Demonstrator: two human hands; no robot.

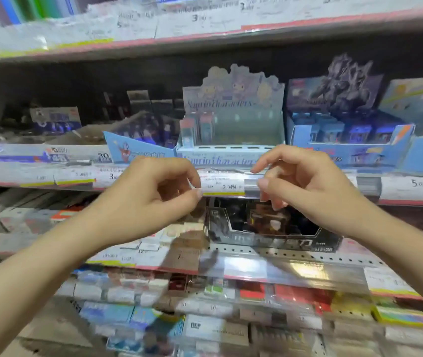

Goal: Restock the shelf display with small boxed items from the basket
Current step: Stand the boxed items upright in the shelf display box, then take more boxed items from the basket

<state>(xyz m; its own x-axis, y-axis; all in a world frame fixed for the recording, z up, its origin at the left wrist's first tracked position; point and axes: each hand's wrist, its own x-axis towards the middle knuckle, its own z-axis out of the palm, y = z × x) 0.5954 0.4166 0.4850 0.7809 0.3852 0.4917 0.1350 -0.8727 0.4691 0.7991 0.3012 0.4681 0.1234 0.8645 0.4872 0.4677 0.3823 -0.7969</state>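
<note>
A pale blue display box (220,153) with a cartoon-character header card stands on the middle shelf. A few small boxed items (198,128) stand in its back left corner, and the rest of its inside looks bare. My left hand (151,194) and my right hand (300,181) are raised just below it, in front of the shelf edge. Both hold nothing. Their fingers are loosely curled, with the fingertips at the price label (222,185) and the clear label rail (250,182). The basket is out of view.
A blue display box (398,148) of small dark boxes stands to the right, and another blue one (138,148) to the left. A black display box (272,238) sits on the shelf below. Lower shelves hold many small packs, and another shelf hangs above.
</note>
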